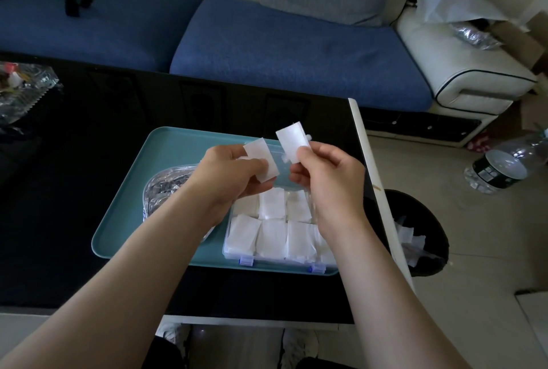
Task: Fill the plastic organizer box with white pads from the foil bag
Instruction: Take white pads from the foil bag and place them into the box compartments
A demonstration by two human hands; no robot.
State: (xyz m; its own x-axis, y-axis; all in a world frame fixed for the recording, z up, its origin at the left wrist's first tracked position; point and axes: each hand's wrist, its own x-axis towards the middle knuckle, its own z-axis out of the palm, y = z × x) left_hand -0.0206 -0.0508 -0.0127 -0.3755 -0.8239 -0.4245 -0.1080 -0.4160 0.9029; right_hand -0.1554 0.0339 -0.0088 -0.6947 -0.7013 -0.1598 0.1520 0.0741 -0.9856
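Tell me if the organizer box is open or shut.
Open. White pads lie uncovered in the organizer box, with no lid over them.

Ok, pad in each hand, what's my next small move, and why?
Probably lower the right hand and drop its pad into the box: it and the left hand each pinch one pad above the open box, which already holds pads.

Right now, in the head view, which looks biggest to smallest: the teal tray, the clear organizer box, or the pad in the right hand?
1. teal tray
2. organizer box
3. pad in the right hand, smallest despite being nearer the camera
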